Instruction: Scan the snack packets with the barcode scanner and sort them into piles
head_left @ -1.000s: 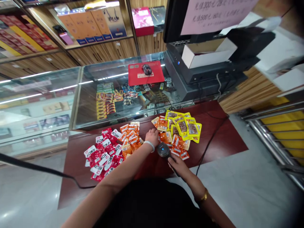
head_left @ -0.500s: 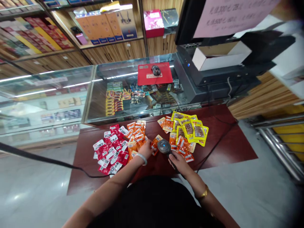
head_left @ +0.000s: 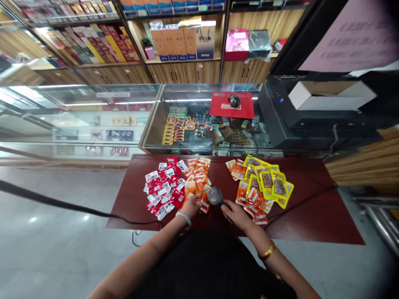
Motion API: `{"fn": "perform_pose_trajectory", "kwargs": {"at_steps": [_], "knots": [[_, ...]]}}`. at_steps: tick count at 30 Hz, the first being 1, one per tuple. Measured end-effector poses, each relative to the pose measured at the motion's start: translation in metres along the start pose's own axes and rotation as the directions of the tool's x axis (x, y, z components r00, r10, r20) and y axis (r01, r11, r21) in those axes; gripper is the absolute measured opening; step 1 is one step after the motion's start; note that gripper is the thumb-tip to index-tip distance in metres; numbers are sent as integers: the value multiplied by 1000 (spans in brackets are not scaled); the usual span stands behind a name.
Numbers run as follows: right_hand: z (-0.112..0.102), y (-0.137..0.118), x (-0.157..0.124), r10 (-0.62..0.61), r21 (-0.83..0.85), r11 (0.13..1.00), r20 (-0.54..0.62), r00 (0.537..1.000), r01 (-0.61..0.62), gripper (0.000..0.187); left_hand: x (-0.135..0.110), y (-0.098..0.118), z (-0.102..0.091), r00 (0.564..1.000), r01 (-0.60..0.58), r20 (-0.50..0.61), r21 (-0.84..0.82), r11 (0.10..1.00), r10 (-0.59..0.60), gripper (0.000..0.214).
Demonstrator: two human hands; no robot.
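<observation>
My right hand [head_left: 234,214] is wrapped round the handle of a barcode scanner [head_left: 215,196], its dark head facing the left hand. Between the fingers of my left hand [head_left: 191,206] is an orange snack packet [head_left: 204,201], just left of the scanner head. Past that hand lies a pile of orange packets [head_left: 198,171]. Farther left, red and white packets [head_left: 165,189] overlap in a heap. To the right of the scanner, more orange packets [head_left: 257,198] lie against a pile of yellow packets [head_left: 271,180].
The packets lie on a dark red tabletop [head_left: 318,203] before a glass display case [head_left: 187,148]. On the case are a red mat [head_left: 218,104], a mouse [head_left: 233,100] and dark machine [head_left: 286,120] with a white box [head_left: 335,101]. A black cable [head_left: 77,210] crosses at left.
The view has turned, so the table and shelves appear shifted right. The held orange packet and scanner have moved left relative to the table, closer to the orange pile. Both hands keep their holds.
</observation>
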State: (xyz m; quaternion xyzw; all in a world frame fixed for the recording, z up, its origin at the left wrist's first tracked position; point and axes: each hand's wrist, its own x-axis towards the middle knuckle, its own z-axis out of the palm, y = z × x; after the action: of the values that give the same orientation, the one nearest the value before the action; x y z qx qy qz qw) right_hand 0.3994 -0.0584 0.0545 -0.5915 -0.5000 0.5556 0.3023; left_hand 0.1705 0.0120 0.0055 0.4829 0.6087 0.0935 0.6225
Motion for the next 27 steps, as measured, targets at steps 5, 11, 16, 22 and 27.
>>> {"fn": "perform_pose_trajectory", "kwargs": {"at_steps": [5,11,16,22,27], "knots": [[9,5,-10,69,-82,994,-31,997,-72,50,-8,-12,-14,985,106,-125,-94,990,-117,16],[20,1,-29,98,-107,988,-139,985,-113,47,-7,-5,-34,998,67,-40,352,934,-56,7],[20,-6,-39,77,-126,987,-192,978,-103,45,-7,0,-36,998,-45,-21,507,861,65,11],[3,6,-52,14,-48,999,-142,990,-21,49,-12,17,-5,969,-175,-21,652,738,248,15],[-17,23,-71,75,262,964,-127,989,-40,56,0,46,60,947,-313,146,620,720,285,18]]}}
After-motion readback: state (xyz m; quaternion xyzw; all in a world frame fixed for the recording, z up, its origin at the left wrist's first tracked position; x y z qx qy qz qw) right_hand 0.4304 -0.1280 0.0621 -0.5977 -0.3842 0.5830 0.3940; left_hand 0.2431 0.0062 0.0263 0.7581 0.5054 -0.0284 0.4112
